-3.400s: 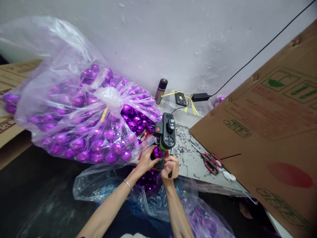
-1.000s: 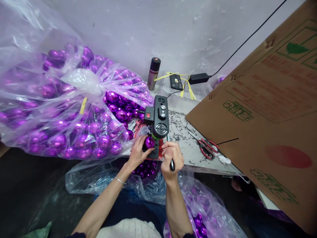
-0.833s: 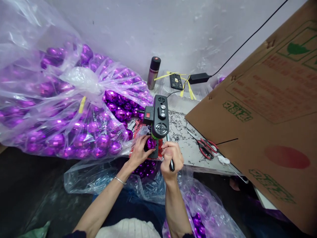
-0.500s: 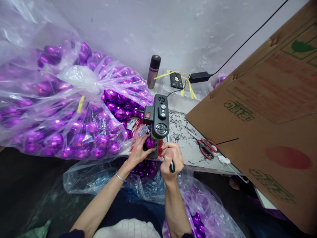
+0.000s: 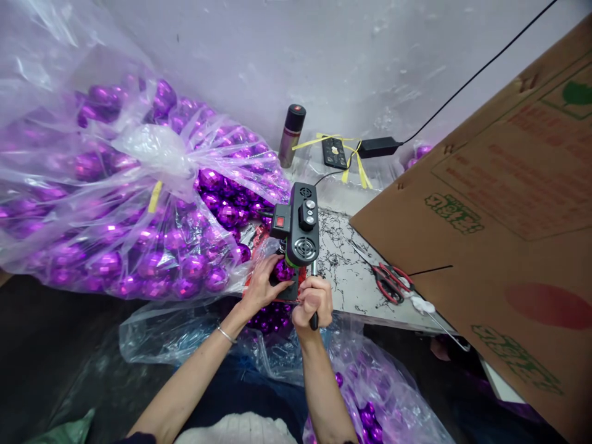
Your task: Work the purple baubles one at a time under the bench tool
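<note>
A black bench press machine (image 5: pixel 303 223) with a red switch stands near the table's front edge. Beneath its head sits a shiny purple faceted ball (image 5: pixel 283 270), and my left hand (image 5: pixel 261 287) grips that ball between thumb and fingers. My right hand (image 5: pixel 315 300) is wrapped around the machine's lever (image 5: pixel 314 320), whose black grip end shows below the fist. A large clear plastic bag (image 5: pixel 157 154) full of purple balls lies to the left of the machine. Below my hands, more small purple balls (image 5: pixel 271 317) show in another plastic bag.
A big cardboard box (image 5: pixel 499 234) blocks the right side. Red-handled scissors (image 5: pixel 392 283) lie beside it, among black thread scraps on the table (image 5: pixel 340 290). Behind stand a spray can (image 5: pixel 292 137), a phone-like black item (image 5: pixel 333 152), yellow ties and a black power adapter (image 5: pixel 378 147).
My right hand and the lever have moved slightly down and left, closer to the machine. My left hand stays on the ball. The whole view has shifted a little.
</note>
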Demonstrator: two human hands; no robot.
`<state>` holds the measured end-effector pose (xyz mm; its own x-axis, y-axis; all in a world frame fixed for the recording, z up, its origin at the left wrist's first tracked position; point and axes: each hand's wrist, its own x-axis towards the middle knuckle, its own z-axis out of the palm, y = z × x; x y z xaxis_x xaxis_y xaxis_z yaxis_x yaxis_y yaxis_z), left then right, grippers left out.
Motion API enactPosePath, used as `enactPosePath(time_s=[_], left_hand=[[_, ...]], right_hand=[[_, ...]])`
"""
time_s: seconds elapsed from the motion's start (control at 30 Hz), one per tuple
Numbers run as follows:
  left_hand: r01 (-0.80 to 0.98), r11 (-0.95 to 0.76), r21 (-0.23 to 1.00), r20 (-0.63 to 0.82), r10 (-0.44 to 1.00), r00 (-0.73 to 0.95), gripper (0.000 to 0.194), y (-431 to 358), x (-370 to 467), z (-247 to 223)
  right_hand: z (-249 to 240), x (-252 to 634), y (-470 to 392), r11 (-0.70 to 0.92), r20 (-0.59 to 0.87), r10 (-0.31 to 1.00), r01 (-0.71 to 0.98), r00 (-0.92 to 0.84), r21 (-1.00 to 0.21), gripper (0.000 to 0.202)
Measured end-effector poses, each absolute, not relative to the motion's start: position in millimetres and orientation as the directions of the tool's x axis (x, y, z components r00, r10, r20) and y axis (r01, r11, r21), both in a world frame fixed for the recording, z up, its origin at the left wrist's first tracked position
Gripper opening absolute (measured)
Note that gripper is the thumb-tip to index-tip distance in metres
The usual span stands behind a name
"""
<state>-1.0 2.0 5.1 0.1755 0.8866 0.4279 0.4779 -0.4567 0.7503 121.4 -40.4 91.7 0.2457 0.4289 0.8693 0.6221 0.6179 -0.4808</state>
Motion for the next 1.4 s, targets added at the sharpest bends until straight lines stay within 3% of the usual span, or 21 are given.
enactPosePath(time_s=[0.97, 1.23, 1.4], left_hand=[[0.438, -0.461, 0.772, 0.431, 0.886, 0.173, 0.060, 3, 3, 2], [0.425, -0.465, 0.776, 0.436, 0.884, 0.171, 0.057, 5, 2, 3], [0.434, -0.482, 0.762, 0.445, 0.875, 0.190, 0.062, 6, 2, 5]], right_hand=[[82, 121, -40, 0.634, 0.857, 0.443, 0.585, 0.263, -0.507, 0.032], [76, 125, -34, 0.644, 0.930, 0.351, 0.692, 0.111, -0.326, 0.030], [117, 119, -46, 0.557, 0.796, 0.518, 0.583, 0.313, -0.592, 0.035]])
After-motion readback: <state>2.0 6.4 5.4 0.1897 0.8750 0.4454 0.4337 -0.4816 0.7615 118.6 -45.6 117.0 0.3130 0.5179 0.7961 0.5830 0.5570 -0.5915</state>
